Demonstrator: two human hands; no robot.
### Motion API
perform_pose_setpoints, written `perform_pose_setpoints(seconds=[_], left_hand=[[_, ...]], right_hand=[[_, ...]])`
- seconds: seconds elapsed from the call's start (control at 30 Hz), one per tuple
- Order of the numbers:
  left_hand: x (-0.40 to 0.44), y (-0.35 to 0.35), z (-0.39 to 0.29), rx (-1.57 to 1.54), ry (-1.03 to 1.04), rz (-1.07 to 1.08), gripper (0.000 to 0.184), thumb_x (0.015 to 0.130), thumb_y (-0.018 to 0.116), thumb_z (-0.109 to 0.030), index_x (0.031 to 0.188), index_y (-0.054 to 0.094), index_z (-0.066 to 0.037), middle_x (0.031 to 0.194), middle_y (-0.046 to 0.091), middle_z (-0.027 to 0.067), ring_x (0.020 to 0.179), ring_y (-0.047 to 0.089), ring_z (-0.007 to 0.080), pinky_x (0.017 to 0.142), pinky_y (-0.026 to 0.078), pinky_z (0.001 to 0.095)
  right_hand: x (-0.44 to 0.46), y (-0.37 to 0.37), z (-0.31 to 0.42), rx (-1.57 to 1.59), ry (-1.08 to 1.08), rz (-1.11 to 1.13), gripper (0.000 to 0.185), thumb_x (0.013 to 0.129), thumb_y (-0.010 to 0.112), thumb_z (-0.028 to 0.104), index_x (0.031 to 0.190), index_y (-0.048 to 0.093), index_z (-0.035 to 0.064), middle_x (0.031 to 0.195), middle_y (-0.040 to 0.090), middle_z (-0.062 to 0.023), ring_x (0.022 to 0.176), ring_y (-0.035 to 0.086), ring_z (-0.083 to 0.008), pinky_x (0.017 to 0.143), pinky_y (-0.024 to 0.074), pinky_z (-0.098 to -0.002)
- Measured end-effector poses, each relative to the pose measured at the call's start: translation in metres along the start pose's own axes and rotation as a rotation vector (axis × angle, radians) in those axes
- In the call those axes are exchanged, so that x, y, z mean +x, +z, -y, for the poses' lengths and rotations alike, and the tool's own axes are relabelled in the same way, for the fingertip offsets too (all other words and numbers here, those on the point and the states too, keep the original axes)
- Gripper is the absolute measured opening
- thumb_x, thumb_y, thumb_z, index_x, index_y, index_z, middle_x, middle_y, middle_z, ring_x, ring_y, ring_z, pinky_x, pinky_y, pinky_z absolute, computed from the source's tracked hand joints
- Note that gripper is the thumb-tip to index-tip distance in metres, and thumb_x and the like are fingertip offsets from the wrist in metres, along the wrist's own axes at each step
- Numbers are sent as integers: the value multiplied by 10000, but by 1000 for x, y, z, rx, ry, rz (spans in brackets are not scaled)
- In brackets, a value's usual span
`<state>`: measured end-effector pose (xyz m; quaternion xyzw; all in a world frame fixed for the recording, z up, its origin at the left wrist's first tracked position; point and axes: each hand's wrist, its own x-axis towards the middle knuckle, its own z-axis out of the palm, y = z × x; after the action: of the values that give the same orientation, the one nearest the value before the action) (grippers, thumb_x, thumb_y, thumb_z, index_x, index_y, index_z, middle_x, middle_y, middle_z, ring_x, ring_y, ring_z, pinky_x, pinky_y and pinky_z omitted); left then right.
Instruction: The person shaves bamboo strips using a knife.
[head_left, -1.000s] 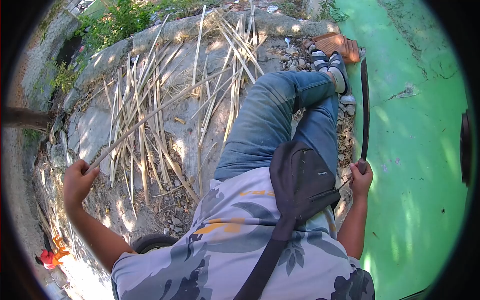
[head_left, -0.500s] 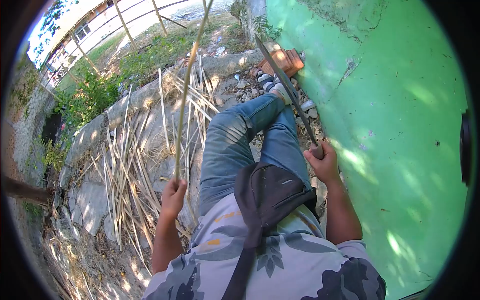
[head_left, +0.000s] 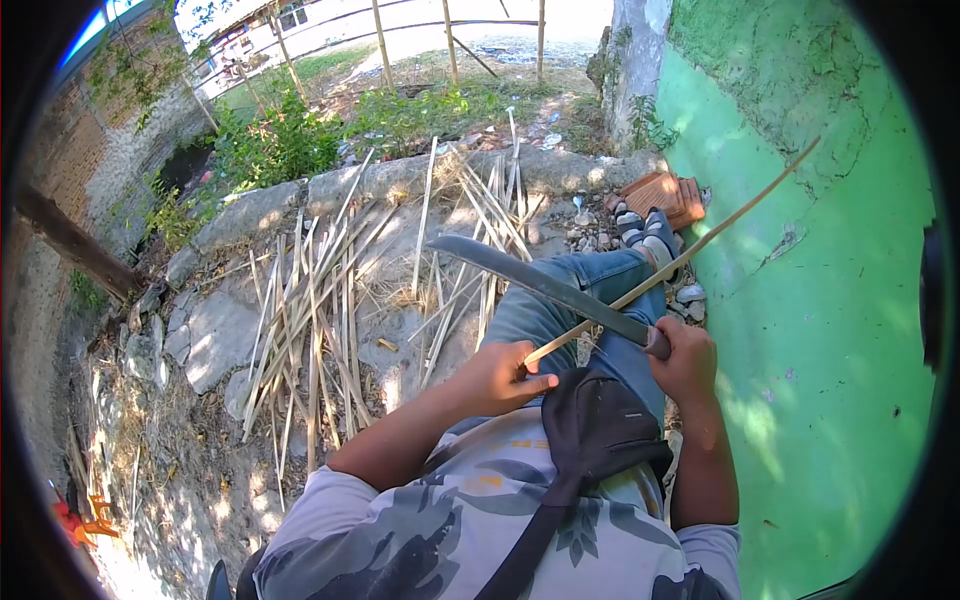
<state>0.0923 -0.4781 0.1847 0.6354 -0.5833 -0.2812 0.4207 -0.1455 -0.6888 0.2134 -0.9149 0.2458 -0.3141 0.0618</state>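
My left hand is closed round the lower end of a long thin wooden stick, which slants up to the right toward the green wall. In my right hand is the handle of a machete, its dark blade pointing up and left. Blade and stick cross just left of the handle, over my legs; whether they touch I cannot tell. Many pale split strips lie loosely piled on the ground to the left of my legs.
A green wall runs along the right side. Orange tiles are stacked beside my feet. A low stone ledge crosses behind the strips, with plants beyond it. A dark bag rests on my lap.
The stick has swung from upright on the left to a slant toward the right. The machete has tipped leftward across it. My left hand has moved right, closer to my right hand.
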Motion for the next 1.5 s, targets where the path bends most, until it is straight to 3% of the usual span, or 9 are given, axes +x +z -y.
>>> perform_pose_setpoints(seconds=[0.1, 0.3, 0.33, 0.47, 0.7, 0.83, 1.03, 1.23, 1.5], left_hand=[[3, -3, -5, 24, -108, -31, 447, 894, 798, -423, 868, 603, -21, 644, 608, 139, 577, 607, 289, 557, 459, 396], [20, 3, -31, 106, -114, -54, 440, 884, 801, -404, 882, 603, -11, 684, 631, 169, 613, 636, 324, 587, 485, 412], [24, 10, -23, 111, 41, -121, 380, 904, 814, -311, 845, 553, -40, 630, 523, 36, 566, 480, 130, 513, 382, 337], [33, 17, -35, 73, -6, -80, 392, 900, 818, -285, 808, 528, -38, 614, 480, 17, 569, 415, 98, 503, 358, 321], [38, 25, -43, 70, 17, 21, 383, 879, 827, -263, 819, 530, -30, 605, 493, 60, 541, 453, 153, 507, 387, 344], [30, 18, -35, -112, 1, 73, 302, 958, 747, -170, 823, 488, -92, 678, 418, -70, 626, 361, 44, 537, 303, 262], [17, 6, -31, -346, -75, 151, 324, 964, 744, -123, 852, 440, -114, 761, 370, -74, 705, 340, 30, 588, 303, 225], [13, -20, -38, -620, -386, 142, 312, 996, 697, -116, 850, 423, -141, 721, 423, -69, 600, 379, 22, 506, 296, 230], [1, -18, -33, -954, -389, 159, 341, 860, 631, 98, 913, 418, -163, 721, 416, -48, 504, 330, 44, 427, 248, 236]], right_hand=[[9, 1, 13, -33, -17, 5, 233, 740, 775, 150, 921, 635, 110, 757, 665, -140, 683, 650, -404, 613, 482, -512], [20, -3, 10, -38, 109, 3, 227, 785, 749, 186, 953, 612, 119, 749, 665, -130, 714, 675, -398, 631, 506, -520], [19, -8, 3, -27, 163, -19, 225, 796, 743, 192, 962, 609, 120, 746, 664, -129, 723, 680, -397, 636, 511, -521], [7, -23, 1, -66, 227, -7, 221, 809, 733, 186, 972, 598, 122, 747, 665, -129, 742, 689, -398, 650, 524, -520], [-17, -19, -11, -20, 240, -63, 246, 770, 758, 162, 959, 607, 117, 691, 635, -140, 674, 656, -402, 624, 500, -513], [-19, -19, -11, 17, 180, -77, 228, 781, 752, 182, 935, 592, 128, 748, 663, -105, 732, 683, -374, 640, 519, -508], [7, -9, 4, 26, -79, -48, 325, 694, 787, 190, 959, 610, 129, 743, 644, -111, 702, 658, -382, 647, 496, -499], [43, 11, 7, 44, -189, -42, 237, 748, 759, 196, 926, 616, 133, 705, 631, -88, 691, 658, -363, 651, 491, -495], [86, 15, 11, 23, -243, -53, 172, 799, 708, 224, 927, 633, 135, 750, 687, -97, 711, 708, -338, 661, 535, -483]])
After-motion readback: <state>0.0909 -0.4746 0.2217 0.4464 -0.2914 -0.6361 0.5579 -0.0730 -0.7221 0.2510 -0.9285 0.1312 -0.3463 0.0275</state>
